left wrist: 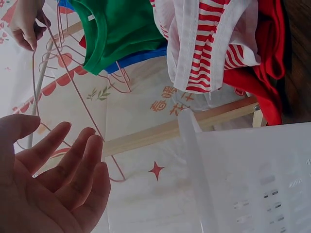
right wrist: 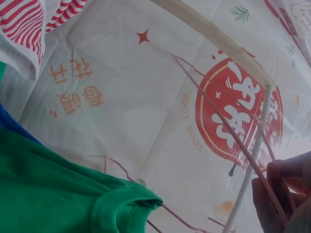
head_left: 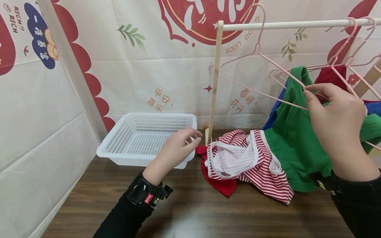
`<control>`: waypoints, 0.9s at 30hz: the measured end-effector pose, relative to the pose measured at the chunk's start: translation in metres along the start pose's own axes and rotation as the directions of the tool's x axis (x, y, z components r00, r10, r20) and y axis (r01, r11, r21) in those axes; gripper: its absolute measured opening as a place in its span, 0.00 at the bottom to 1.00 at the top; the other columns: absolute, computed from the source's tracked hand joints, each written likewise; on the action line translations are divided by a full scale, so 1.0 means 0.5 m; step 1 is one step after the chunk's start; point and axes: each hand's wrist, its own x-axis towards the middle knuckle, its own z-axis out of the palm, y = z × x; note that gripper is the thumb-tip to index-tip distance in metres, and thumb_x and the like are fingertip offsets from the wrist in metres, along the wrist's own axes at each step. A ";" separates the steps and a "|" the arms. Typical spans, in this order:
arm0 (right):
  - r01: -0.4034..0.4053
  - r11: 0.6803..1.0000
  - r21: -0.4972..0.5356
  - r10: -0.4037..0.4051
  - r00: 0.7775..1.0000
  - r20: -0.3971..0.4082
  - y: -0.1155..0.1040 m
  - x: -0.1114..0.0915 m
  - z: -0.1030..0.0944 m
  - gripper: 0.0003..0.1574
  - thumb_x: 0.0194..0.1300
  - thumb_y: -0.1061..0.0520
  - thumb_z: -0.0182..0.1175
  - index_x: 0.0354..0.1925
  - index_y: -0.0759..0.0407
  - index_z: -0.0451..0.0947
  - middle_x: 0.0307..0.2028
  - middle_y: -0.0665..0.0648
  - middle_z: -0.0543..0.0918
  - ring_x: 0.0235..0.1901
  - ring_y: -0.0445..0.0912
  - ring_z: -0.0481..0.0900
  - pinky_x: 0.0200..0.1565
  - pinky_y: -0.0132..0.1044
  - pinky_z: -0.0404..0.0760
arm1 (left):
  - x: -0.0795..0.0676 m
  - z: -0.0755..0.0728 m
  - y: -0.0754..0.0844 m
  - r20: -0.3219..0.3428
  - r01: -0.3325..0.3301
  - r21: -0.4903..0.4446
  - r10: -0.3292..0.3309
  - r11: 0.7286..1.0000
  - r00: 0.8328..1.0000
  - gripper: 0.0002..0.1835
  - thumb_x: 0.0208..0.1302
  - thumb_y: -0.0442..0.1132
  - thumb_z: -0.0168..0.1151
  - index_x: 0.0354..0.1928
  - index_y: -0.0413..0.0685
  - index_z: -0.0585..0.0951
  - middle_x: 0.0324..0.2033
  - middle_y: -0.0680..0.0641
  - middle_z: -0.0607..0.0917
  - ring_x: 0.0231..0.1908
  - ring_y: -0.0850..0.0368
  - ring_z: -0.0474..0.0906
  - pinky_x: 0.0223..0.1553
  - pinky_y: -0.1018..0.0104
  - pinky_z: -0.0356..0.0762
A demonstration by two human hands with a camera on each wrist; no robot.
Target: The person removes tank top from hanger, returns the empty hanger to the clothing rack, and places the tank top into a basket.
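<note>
My right hand [head_left: 339, 115] pinches one arm of a pink hanger [head_left: 281, 71] between thumb and fingers. No garment is on that hanger, and its hook overlaps the white rail in the head view. Below and beside this hand lies a green garment [head_left: 300, 145]. My left hand [head_left: 178, 147] is over the right side of the white basket [head_left: 119, 155], fingers loosely bent and holding nothing; its palm shows in the left wrist view. Right of the basket, a red-and-white striped garment [head_left: 262, 165] lies crumpled over a red cloth [head_left: 218, 185] on the table.
A rack with a wooden post [head_left: 215, 82] and white rail [head_left: 285, 25] stands behind the clothes. Further pink hangers [head_left: 342, 53] hang at the right, near blue [head_left: 272, 114] and dark red [head_left: 331, 77] garments. A printed cloth [head_left: 119, 82] backs the wooden table [head_left: 119, 198].
</note>
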 end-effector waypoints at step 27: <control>0.180 0.977 0.114 -0.183 0.983 0.014 0.014 -0.027 0.012 0.15 0.69 0.63 0.56 0.51 0.66 0.82 0.43 0.68 0.82 0.44 0.60 0.76 0.40 0.14 0.57 | -0.002 0.024 0.006 0.037 -0.030 0.073 0.028 0.997 0.999 0.12 0.70 0.46 0.58 0.50 0.53 0.83 0.39 0.55 0.82 0.39 0.61 0.76 0.38 0.68 0.76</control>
